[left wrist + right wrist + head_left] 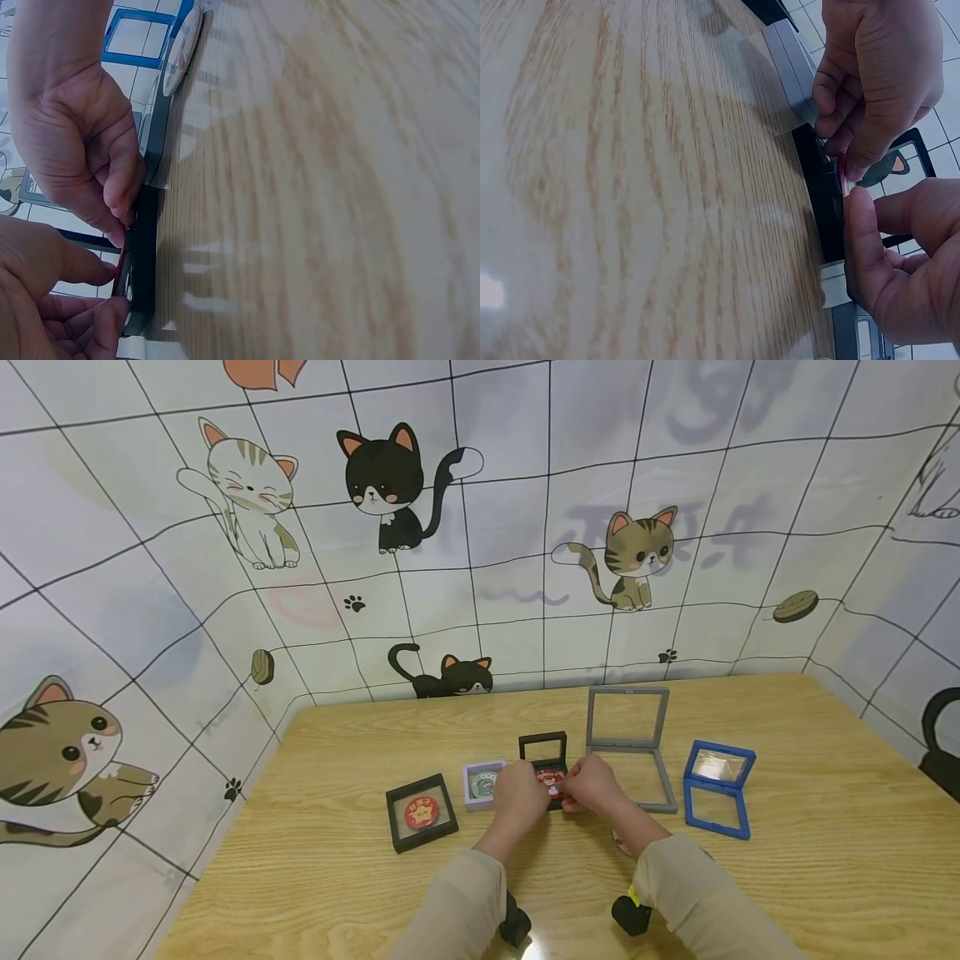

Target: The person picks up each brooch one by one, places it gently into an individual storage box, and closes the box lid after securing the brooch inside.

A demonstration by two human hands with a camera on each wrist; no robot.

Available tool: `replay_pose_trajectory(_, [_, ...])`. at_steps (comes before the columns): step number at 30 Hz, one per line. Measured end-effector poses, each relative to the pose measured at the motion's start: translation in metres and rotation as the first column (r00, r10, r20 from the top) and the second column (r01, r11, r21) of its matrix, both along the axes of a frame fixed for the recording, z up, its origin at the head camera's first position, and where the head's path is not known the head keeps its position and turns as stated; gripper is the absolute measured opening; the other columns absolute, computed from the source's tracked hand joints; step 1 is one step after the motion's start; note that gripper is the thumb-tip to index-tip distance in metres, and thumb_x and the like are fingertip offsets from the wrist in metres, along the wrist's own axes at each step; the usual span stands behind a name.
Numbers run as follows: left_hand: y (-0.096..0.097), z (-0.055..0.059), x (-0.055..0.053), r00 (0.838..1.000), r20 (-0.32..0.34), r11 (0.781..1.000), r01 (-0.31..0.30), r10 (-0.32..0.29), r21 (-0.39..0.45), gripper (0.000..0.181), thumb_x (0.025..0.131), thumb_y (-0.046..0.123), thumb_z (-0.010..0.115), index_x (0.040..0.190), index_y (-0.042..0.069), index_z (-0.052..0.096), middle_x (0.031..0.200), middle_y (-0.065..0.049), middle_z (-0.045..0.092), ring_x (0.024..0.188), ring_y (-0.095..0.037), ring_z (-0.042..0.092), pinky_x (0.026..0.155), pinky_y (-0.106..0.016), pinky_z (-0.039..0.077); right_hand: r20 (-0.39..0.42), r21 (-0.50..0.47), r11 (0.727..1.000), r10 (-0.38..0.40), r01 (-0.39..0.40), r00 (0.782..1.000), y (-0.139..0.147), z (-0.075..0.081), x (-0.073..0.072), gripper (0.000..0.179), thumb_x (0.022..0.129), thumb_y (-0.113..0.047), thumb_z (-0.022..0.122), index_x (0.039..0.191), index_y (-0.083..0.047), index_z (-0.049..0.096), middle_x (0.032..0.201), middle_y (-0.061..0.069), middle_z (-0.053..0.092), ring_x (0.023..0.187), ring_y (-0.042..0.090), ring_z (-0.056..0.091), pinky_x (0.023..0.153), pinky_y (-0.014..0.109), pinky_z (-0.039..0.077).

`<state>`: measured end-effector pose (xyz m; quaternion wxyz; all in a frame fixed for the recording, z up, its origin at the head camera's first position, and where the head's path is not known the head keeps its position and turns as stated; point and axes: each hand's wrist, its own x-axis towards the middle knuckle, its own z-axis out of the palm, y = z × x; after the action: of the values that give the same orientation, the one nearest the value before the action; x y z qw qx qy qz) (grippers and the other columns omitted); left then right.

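A round red badge (550, 781) with a cartoon picture sits at the small black display frame (543, 737), whose lid stands raised. My left hand (521, 795) pinches the badge's left edge, while the right hand (594, 785) pinches its right edge. Seen edge-on in the left wrist view, the badge (118, 271) is a thin red line just above the black frame's base (144, 262). Fingers hide much of it; whether it touches the membrane is unclear. Close beside the left hand lies a lilac frame (469, 802) with a green badge (483, 784).
Left lies a closed black frame (400, 839) holding a red-and-yellow badge (422, 812). A large grey frame (666, 789) and a blue frame (718, 828) lie open to the right. Under the right forearm, a pale round badge (621, 842) is partly hidden. A cat-print sheet (517, 610) hangs behind.
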<state>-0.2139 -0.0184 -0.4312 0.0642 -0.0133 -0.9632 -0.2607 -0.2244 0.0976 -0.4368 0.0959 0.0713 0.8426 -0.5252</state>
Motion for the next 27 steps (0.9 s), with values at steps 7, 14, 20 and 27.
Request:
replay_pose_trajectory(7, [0.0001,0.0005,0.0014,0.999,-0.026,0.999,0.032,-0.032,0.003,0.033,0.071,0.004,0.064,0.047,0.012,0.041,0.046,0.001,0.042,0.041,-0.011,0.035,0.034,-0.024,0.027,-0.005,-0.007,1.000,0.000,0.000,1.000,0.0002,0.0008,0.0002,0.008,0.079,0.004,0.062,0.074,0.008,0.058,0.063,0.011,0.058,0.046,0.010,0.056,0.048,0.025,0.050])
replay_pose_trajectory(14, [0.0013,-0.0009,0.0005,0.999,-0.013,0.999,0.031,-0.031,-0.043,0.041,0.071,0.008,0.066,0.046,0.015,0.034,0.049,0.000,0.044,0.046,-0.013,0.039,0.037,-0.026,0.030,-0.022,0.012,1.000,0.019,-0.019,1.000,0.0003,0.0018,0.0008,0.007,0.078,0.005,0.060,0.072,0.007,0.058,0.059,0.010,0.057,0.045,0.011,0.056,0.048,0.026,0.050])
replay_pose_trajectory(20, [0.0015,-0.0039,-0.0008,0.999,-0.005,0.997,0.031,-0.032,-0.069,0.041,0.071,0.009,0.066,0.046,0.015,0.035,0.051,-0.001,0.046,0.048,-0.014,0.043,0.039,-0.028,0.034,-0.026,0.034,0.999,0.021,-0.020,0.999,-0.0002,0.0011,0.0008,0.008,0.077,0.005,0.060,0.069,0.006,0.059,0.056,0.008,0.056,0.044,0.010,0.055,0.047,0.026,0.050])
replay_pose_trajectory(27, [0.0029,-0.0042,-0.0002,1.000,-0.009,0.995,0.009,-0.010,-0.098,0.028,0.073,0.011,0.065,0.050,0.011,0.049,0.059,-0.005,0.055,0.053,-0.017,0.053,0.042,-0.031,0.040,-0.015,0.041,0.998,0.039,-0.038,0.999,-0.0011,0.0010,-0.0002,0.009,0.079,0.003,0.060,0.070,0.006,0.058,0.062,0.011,0.059,0.046,0.011,0.056,0.048,0.026,0.050])
